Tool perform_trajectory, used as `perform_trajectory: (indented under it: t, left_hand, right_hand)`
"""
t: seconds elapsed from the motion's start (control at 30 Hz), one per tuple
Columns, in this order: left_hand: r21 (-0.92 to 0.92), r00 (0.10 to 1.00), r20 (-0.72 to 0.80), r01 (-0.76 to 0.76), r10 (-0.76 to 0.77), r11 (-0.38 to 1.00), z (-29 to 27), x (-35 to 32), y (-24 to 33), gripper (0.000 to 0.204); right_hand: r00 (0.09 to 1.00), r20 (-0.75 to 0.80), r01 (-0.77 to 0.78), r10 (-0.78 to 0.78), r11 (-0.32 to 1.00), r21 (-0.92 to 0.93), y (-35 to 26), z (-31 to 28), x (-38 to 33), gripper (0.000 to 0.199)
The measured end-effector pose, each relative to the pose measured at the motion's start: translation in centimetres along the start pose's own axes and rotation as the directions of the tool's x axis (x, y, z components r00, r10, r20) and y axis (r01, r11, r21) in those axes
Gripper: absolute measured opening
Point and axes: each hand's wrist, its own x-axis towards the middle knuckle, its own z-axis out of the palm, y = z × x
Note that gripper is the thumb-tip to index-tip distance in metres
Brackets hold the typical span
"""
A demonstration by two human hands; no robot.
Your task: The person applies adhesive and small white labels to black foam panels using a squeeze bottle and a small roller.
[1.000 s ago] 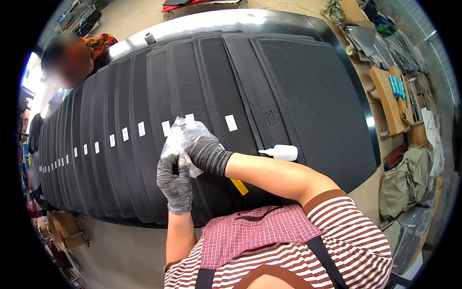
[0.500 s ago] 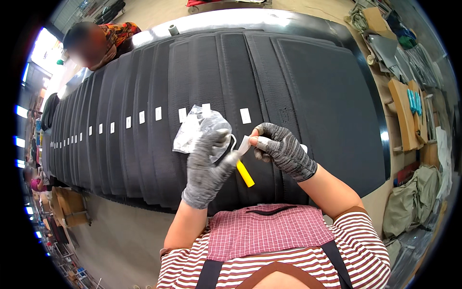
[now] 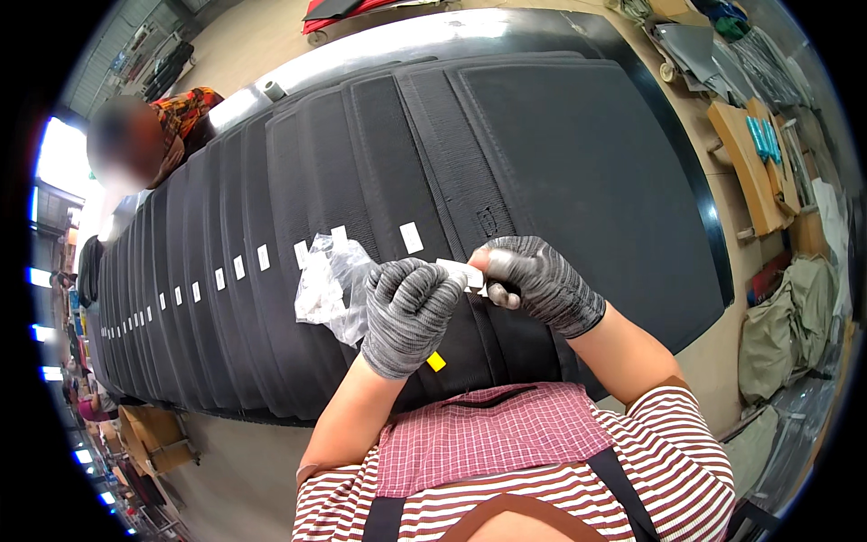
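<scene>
My left hand (image 3: 408, 316), in a grey knit glove, is closed with its fingertips on one end of a small white label (image 3: 462, 272). Bare fingertips of my gloved right hand (image 3: 545, 285) pinch the label's other end. Both hands are held over overlapping black mats (image 3: 560, 154). Left of my left hand lies a clear plastic bag (image 3: 327, 303) with white pieces inside. A yellow piece (image 3: 436, 361) shows beside my left wrist; most of it is hidden. Just beyond my hands, a white label (image 3: 412, 238) rests on a mat.
The mats fan out leftward, several bearing white labels (image 3: 263, 257). Beneath them is a shiny table (image 3: 388, 50) with a small roll (image 3: 274, 90) at its far edge. Another person (image 3: 185, 122) leans there at far left. Cardboard pieces (image 3: 750, 167) and draped cloth (image 3: 784, 325) stand right.
My left hand has closed and come in against the label, which has turned more level between both hands. The view has shifted, so mats and bag appear further left and lower.
</scene>
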Motion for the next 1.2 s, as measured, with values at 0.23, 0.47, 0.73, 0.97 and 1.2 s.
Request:
perform_trajectory:
  t: [0.23, 0.47, 0.73, 0.97, 1.2]
  left_hand:
    - [-0.724, 0.551, 0.448, 0.685, -0.704, 0.076, 0.3, 1.2, 0.5, 0.032]
    - [-0.528, 0.383, 0.7, 0.846, -0.603, -0.075, 0.6, 2.8, -0.5, 0.017]
    - [-0.27, 0.409, 0.756, 0.906, -0.51, 0.327, 2.9, 3.3, -0.6, 0.023]
    - [-0.373, 0.374, 0.612, 0.913, -0.696, 0.163, 4.2, 1.7, -2.7, 0.023]
    - [-0.278, 0.446, 0.553, 0.895, -0.704, 0.349, 5.0, 0.8, -3.6, 0.019]
  right_hand:
    - [0.979, -0.094, 0.166, -0.183, 0.972, -0.166, 0.2, -0.6, 0.0, 0.024]
    - [0.959, -0.14, 0.206, -0.245, 0.948, -0.243, 0.0, -1.4, 0.6, 0.027]
    - [0.941, 0.123, 0.329, -0.316, 0.759, -0.561, -1.2, -4.5, 1.5, 0.018]
    - [0.916, -0.023, 0.294, -0.402, 0.706, -0.644, 2.6, -9.7, 4.2, 0.018]
    - [0.902, -0.052, 0.206, -0.428, 0.534, -0.82, 3.0, -9.7, 7.4, 0.024]
